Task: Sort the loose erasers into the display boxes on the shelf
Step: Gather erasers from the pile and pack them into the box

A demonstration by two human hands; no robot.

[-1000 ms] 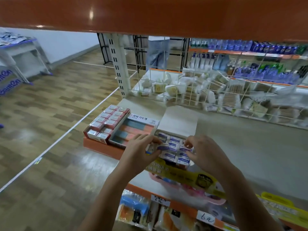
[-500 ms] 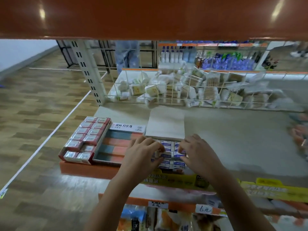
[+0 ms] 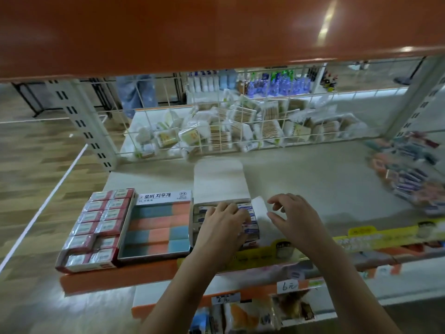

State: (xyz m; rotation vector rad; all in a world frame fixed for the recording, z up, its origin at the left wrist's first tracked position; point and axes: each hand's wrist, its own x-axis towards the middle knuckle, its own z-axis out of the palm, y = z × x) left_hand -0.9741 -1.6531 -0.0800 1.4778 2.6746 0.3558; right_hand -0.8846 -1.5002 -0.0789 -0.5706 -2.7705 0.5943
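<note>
Three display boxes stand side by side on the grey shelf (image 3: pixel 313 184). The red box (image 3: pixel 96 225) at the left holds wrapped erasers. Pink and blue erasers fill the middle box (image 3: pixel 156 227). In the white box (image 3: pixel 220 189), whose lid stands up, lie white erasers with blue labels (image 3: pixel 251 225). My left hand (image 3: pixel 221 227) rests palm down on those erasers with its fingers spread over them. My right hand (image 3: pixel 296 218) hovers just right of that box, fingers loosely curled, holding nothing. A blurred pile of loose erasers (image 3: pixel 409 177) lies at the shelf's far right.
An orange shelf board (image 3: pixel 216 32) hangs low overhead. A wire grid (image 3: pixel 240 126) closes the back, with packs of cotton swabs behind it. Yellow price strips (image 3: pixel 361 239) run along the front edge. Lower shelves with goods show below. A person's legs (image 3: pixel 137 92) stand beyond.
My right hand has lifted off the white box and drawn to the right. My left hand has slid further over the erasers. The view has shifted right and closer.
</note>
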